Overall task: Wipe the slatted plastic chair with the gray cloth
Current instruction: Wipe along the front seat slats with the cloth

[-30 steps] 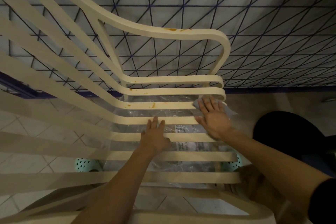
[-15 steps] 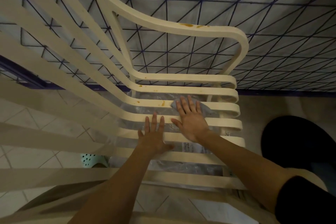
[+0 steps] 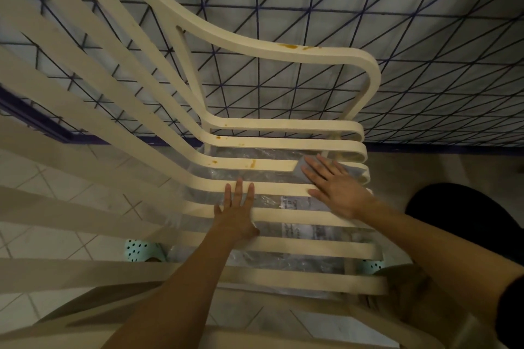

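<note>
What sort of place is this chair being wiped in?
Probably a home's porch or utility corner, though I can't be sure: a pale tiled floor, a blue wire grille behind, and a stained slatted plastic chair of the outdoor kind.

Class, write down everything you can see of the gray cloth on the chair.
The gray cloth is a small, soft-looking piece of pale blue-gray fabric lying flat on a seat slat of the cream slatted plastic chair, near the slat's curved right end. The right hand presses on it with straight fingers and hides most of it; only edges around the fingertips and beside the hand show. Orange stains on that slat lie apart, to its left.
</note>
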Demonstrator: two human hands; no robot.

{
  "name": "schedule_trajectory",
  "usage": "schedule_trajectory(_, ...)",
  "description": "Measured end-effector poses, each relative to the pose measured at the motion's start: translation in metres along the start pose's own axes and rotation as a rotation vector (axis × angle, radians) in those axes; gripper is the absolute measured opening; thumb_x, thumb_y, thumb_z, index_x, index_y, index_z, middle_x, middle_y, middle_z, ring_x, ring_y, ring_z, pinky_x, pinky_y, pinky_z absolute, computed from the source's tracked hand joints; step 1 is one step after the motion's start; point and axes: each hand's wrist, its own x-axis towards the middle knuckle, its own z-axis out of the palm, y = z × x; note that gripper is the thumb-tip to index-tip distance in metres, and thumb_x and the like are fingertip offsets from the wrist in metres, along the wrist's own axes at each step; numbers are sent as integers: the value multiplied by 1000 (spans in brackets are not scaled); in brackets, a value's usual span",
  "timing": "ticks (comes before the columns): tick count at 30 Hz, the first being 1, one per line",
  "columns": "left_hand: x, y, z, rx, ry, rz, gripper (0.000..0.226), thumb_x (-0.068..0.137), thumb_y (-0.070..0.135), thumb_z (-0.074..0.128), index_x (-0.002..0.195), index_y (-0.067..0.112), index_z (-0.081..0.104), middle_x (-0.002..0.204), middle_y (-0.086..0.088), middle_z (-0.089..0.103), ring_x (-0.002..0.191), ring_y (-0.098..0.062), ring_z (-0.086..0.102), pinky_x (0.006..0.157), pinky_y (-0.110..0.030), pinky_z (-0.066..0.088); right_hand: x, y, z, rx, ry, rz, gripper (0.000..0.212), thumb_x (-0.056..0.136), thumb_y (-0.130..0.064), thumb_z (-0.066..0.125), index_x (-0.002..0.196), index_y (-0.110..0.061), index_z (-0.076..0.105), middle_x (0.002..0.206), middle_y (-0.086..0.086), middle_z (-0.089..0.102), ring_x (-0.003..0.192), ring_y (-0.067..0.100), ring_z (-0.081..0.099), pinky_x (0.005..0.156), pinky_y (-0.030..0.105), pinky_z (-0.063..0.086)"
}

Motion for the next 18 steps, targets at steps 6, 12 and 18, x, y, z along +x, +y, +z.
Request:
schedule_trajectory(6,-2,3,-2,-12,8,2,108,88,46,62,149,27,-26,151,-3,-41,142,-31,-32,116,-56,-1,-23,33,-6,-7,-35,4,64,101,-57,16,156,-30,-3,161,-9,-18,147,12,-23,121,35,-7)
schedule_trajectory(12,2,-3,1,-40,11,19,109,87,49,63,148,28,-25,151,-3,-40,141,-31,-32,115,-58,-1,-12,11,-8,-30,-59,59,80,89,-67,0,156,-25,-5,161,-4,-16,148,20,-20,121,41,-8)
schedule_trajectory(18,4,1,0,-63,-4,-8,109,87,48,64,149,28,-24,152,-2,-40,141,-31,-33,115,-60,-1,17,-31,-1,5,-70,86,81,93,-67,9,155,-20,-11,161,0,-22,147,24,-25,122,47,-6)
